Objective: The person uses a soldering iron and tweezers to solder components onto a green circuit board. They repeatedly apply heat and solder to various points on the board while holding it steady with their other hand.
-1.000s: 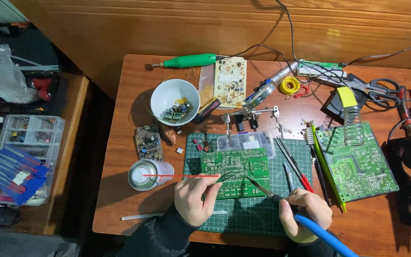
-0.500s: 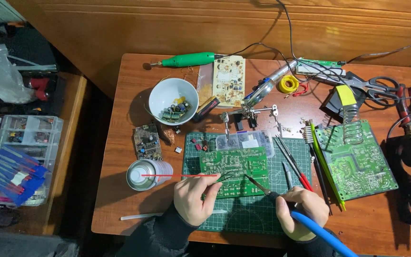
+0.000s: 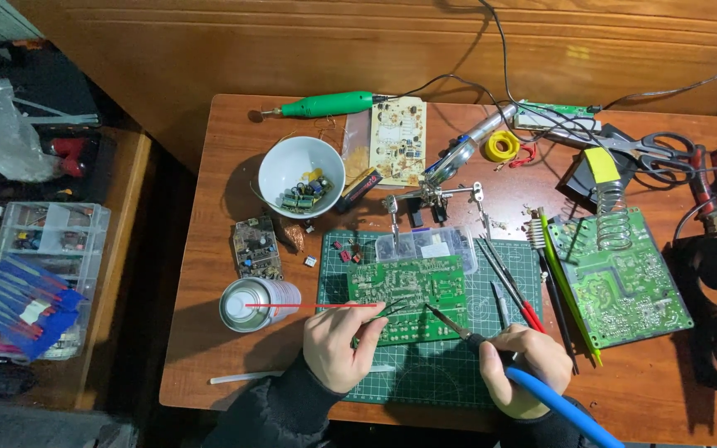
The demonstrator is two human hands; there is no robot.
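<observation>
A green circuit board (image 3: 408, 292) lies on a green cutting mat (image 3: 425, 377) in the middle of the wooden table. My left hand (image 3: 343, 347) pinches a pair of tweezers (image 3: 393, 312) whose tips rest on the board's lower middle. My right hand (image 3: 526, 367) grips a blue-handled soldering iron (image 3: 533, 386); its dark tip (image 3: 435, 313) points up-left onto the board, just right of the tweezer tips.
A spray can with a red straw (image 3: 255, 304) lies left of the mat. A white bowl of parts (image 3: 299, 172), a helping-hands stand (image 3: 433, 199), a second green board (image 3: 620, 278), an iron holder (image 3: 612, 207), loose tools (image 3: 512, 286) and scissors (image 3: 665, 149) crowd the table. A parts box (image 3: 47, 241) sits far left.
Both hands stay at the board. The iron's tip and the tweezers have shifted only slightly; the view has drifted a little.
</observation>
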